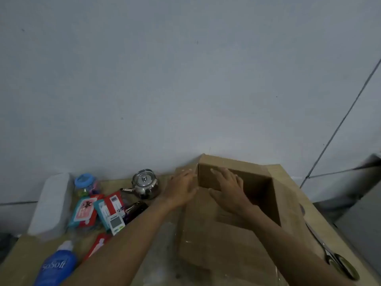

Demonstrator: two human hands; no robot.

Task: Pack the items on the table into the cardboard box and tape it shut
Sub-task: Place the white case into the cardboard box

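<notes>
**Cardboard box [206,240] open; both hands flat on its left wall**

Fingers of the right hand [226,188] are straight and spread, pressed against the inner face of the box's left wall, holding nothing. Fingers of the left hand [181,187] are extended along the outer side of that wall, also holding nothing. The box stands right of centre, its inside dark. The unpacked items lie left of it, the steel kettle [145,183] nearest and the packets [97,209] beyond. Judgement: the left hand is nearer, and the reach runs leftward.
</notes>
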